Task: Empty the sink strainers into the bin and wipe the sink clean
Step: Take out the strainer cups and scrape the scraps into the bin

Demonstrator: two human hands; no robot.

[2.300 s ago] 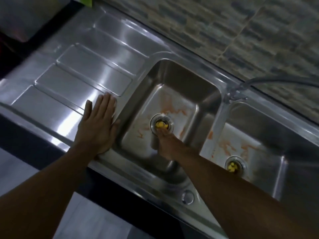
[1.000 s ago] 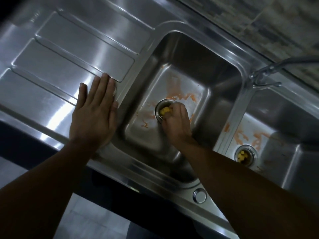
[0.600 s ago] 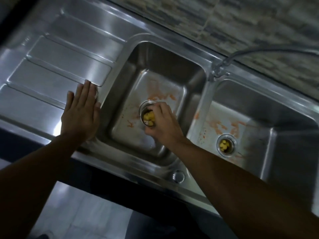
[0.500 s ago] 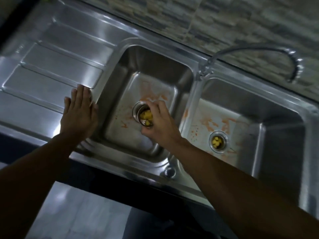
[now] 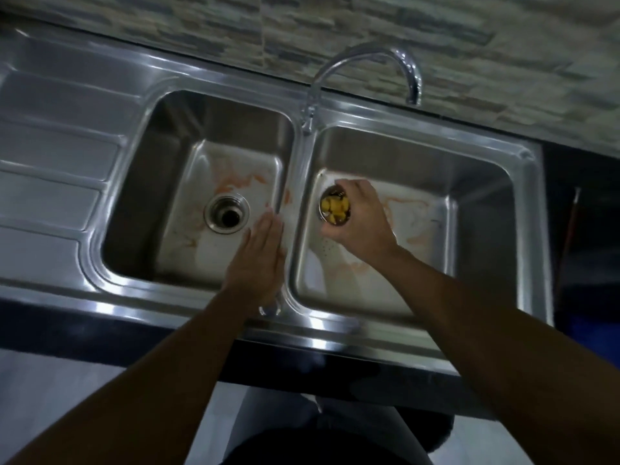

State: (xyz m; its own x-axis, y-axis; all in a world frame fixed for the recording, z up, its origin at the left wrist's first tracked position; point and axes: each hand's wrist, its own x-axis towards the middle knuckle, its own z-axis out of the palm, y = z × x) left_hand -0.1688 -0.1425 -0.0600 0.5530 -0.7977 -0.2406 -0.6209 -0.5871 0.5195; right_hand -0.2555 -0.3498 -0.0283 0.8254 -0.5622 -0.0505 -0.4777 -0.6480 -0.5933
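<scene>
The right hand (image 5: 360,219) is gripping a metal strainer (image 5: 333,207) filled with yellow food scraps (image 5: 332,206), holding it within the right basin of the steel sink (image 5: 486,152). The left hand (image 5: 258,263) is lying flat, fingers straight, on the divider between the basins. The left basin's drain (image 5: 227,213) is gaping open, with orange stains (image 5: 235,182) streaking the floor around it. A faucet (image 5: 365,58) is arching behind.

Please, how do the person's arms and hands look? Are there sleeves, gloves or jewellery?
The left forearm and right forearm are bare to the frame edge; no sleeve shows. The left hand and the right hand wear no gloves. No watch, bracelet or ring is visible in this dim picture.
</scene>
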